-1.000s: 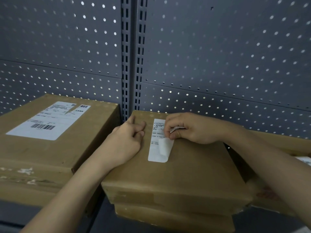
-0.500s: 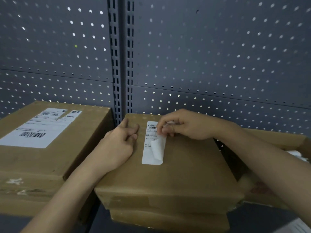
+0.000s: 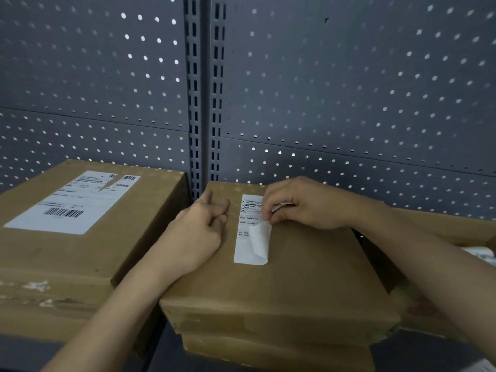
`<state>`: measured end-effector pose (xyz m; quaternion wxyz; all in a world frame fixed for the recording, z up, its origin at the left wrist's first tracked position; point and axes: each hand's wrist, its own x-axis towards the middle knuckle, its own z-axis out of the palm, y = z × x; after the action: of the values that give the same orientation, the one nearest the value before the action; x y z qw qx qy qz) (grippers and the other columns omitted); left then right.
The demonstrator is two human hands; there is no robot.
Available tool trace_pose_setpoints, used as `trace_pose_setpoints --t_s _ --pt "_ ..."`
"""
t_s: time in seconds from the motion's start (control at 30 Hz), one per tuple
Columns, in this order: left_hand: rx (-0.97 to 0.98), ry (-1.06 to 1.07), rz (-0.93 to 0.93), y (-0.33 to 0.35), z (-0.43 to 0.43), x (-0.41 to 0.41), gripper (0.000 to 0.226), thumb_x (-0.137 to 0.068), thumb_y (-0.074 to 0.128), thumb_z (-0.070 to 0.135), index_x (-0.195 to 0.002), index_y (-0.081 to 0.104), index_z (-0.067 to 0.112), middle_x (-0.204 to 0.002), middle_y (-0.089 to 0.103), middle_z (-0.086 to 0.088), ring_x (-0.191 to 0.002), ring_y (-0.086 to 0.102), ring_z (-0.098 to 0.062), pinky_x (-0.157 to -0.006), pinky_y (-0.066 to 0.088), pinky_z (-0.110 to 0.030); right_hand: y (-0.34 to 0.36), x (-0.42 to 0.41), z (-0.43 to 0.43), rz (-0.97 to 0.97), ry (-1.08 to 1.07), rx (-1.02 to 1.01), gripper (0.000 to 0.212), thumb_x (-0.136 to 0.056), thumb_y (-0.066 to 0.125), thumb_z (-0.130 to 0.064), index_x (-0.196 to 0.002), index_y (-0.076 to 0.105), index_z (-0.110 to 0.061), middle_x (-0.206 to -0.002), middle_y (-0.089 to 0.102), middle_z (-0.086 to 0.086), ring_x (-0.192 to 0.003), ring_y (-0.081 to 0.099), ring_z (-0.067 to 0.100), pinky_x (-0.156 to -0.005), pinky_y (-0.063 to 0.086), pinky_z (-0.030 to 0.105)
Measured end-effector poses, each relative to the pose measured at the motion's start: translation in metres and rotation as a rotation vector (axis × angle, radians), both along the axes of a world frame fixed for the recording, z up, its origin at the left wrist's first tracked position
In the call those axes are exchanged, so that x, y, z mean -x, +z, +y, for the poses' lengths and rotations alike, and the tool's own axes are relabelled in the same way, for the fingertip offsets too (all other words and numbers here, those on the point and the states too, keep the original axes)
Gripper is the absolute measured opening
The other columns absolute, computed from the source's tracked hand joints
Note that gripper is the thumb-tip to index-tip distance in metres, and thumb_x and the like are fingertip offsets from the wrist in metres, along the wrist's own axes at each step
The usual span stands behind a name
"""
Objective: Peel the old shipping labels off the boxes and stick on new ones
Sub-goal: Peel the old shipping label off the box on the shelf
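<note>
Right at the fingertips (image 3: 268, 209) of the right hand (image 3: 306, 204), the lifted edge of a narrow white label (image 3: 245, 232) is pinched between the thumb and the curled fingers. The label's right side is curled up and over, so that its blank underside is shown, while the printed left strip and the bottom end are stuck flat. A sliver of white paper is seen inside the curled hand; what it is cannot be told.

The fingers of the left hand (image 3: 198, 229) are held straight and laid flat, tips pointed toward the back wall, and nothing is gripped by them. This hand is rested on the cardboard just left of the label, without touching it.

Both hands are placed on the top of the middle box (image 3: 290, 280), a flat brown carton near whose far edge the label is stuck. It is stacked on a lower box (image 3: 279, 354) of the same brown.

Beside it, across a dark gap, a left box (image 3: 67, 259) is seen, with a large label (image 3: 80, 200) stuck on its top; a barcode (image 3: 63, 212) is printed on it, and a torn notch is visible at its far edge. At the right, an open carton (image 3: 442, 229) is partly hidden by the right forearm.

Behind everything, a grey pegboard wall (image 3: 349, 89) is divided by a slotted upright (image 3: 204, 89).
</note>
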<state>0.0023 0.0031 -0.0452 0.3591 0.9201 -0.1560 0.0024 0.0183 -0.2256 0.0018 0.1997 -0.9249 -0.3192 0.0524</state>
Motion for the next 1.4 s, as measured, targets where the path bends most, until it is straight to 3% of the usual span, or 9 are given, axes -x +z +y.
trace_pose_setpoints --t_s 0.3,0.6,0.87,0.97,1.03,1.13,1.23,1.33,1.4 --pt "-0.089 0.020 -0.023 0.002 -0.003 -0.001 0.044 -0.101 0.041 0.026 -0.145 0.043 0.034 -0.163 0.010 0.006 -0.147 0.020 -0.024 -0.116 0.024 -0.037 0.002 -0.007 0.020 0.050 0.024 0.026 0.016 -0.092 0.064 -0.017 -0.087 0.065 -0.032 -0.090 0.063 -0.021 -0.090 0.059 -0.002 -0.083 0.045 0.020" --pt "-0.026 -0.004 -0.030 -0.003 0.003 -0.003 0.042 -0.100 0.043 0.025 -0.140 0.049 0.037 -0.162 0.013 0.007 -0.148 0.016 -0.019 -0.115 0.021 -0.029 0.003 -0.017 0.038 0.117 0.065 -0.001 0.005 -0.090 0.066 -0.014 -0.089 0.068 -0.018 -0.086 0.060 -0.015 -0.086 0.059 0.008 -0.082 0.048 0.032" --pt "-0.046 -0.005 -0.025 -0.001 0.003 -0.006 0.038 -0.099 0.043 0.026 -0.132 0.057 0.037 -0.161 0.015 0.009 -0.148 0.019 -0.019 -0.114 0.028 -0.033 -0.002 -0.012 0.040 0.039 0.020 -0.048 0.014 -0.093 0.061 -0.015 -0.086 0.061 -0.028 -0.087 0.056 -0.018 -0.083 0.053 -0.003 -0.077 0.039 0.019" --pt "-0.052 -0.001 -0.029 -0.001 0.002 -0.004 0.040 -0.100 0.043 0.027 -0.137 0.053 0.037 -0.161 0.014 0.010 -0.148 0.019 -0.018 -0.114 0.025 -0.032 0.002 -0.005 0.032 0.174 -0.008 -0.153 0.013 -0.097 0.056 -0.010 -0.099 0.066 -0.018 -0.092 0.063 -0.004 -0.079 0.057 0.004 -0.074 0.048 0.023" --pt "-0.060 0.004 -0.030 0.000 0.001 -0.002 0.041 -0.101 0.042 0.028 -0.140 0.050 0.037 -0.162 0.013 0.010 -0.148 0.020 -0.020 -0.115 0.023 -0.032 0.010 -0.001 0.021 0.254 -0.012 -0.213 0.024 -0.097 0.054 -0.006 -0.116 0.066 -0.015 -0.105 0.068 0.006 -0.089 0.064 0.016 -0.079 0.055 0.029" --pt "-0.041 0.007 -0.019 0.000 0.001 -0.001 0.042 -0.101 0.042 0.029 -0.142 0.046 0.036 -0.162 0.012 0.010 -0.148 0.019 -0.020 -0.116 0.021 -0.031 0.018 0.002 0.004 0.256 -0.014 -0.198 0.036 -0.097 0.056 -0.010 -0.130 0.059 -0.024 -0.120 0.067 -0.004 -0.096 0.065 0.030 -0.083 0.056 0.038" --pt "-0.033 0.004 -0.008 -0.001 0.002 0.000 0.042 -0.101 0.042 0.029 -0.143 0.045 0.034 -0.162 0.010 0.010 -0.148 0.020 -0.021 -0.116 0.020 -0.032 0.019 0.007 -0.005 0.233 -0.026 -0.259 0.035 -0.097 0.055 -0.016 -0.131 0.059 -0.024 -0.120 0.066 -0.008 -0.081 0.061 0.017 -0.077 0.051 0.034" --pt "-0.030 0.000 -0.009 -0.002 0.002 -0.001 0.043 -0.101 0.041 0.027 -0.144 0.046 0.032 -0.162 0.012 0.007 -0.148 0.018 -0.021 -0.117 0.020 -0.034 0.015 0.015 0.002 0.217 0.028 -0.148 0.044 -0.093 0.062 -0.018 -0.133 0.056 -0.035 -0.130 0.058 -0.018 -0.119 0.053 -0.001 -0.104 0.040 0.027" --pt "-0.025 -0.014 -0.020 -0.004 0.002 -0.002 0.042 -0.101 0.042 0.026 -0.142 0.048 0.031 -0.162 0.016 0.005 -0.148 0.017 -0.019 -0.118 0.020 -0.033 0.009 0.020 0.012 0.192 0.091 -0.032 0.051 -0.090 0.066 -0.020 -0.134 0.053 -0.041 -0.132 0.054 -0.018 -0.127 0.045 -0.002 -0.108 0.034 0.020"
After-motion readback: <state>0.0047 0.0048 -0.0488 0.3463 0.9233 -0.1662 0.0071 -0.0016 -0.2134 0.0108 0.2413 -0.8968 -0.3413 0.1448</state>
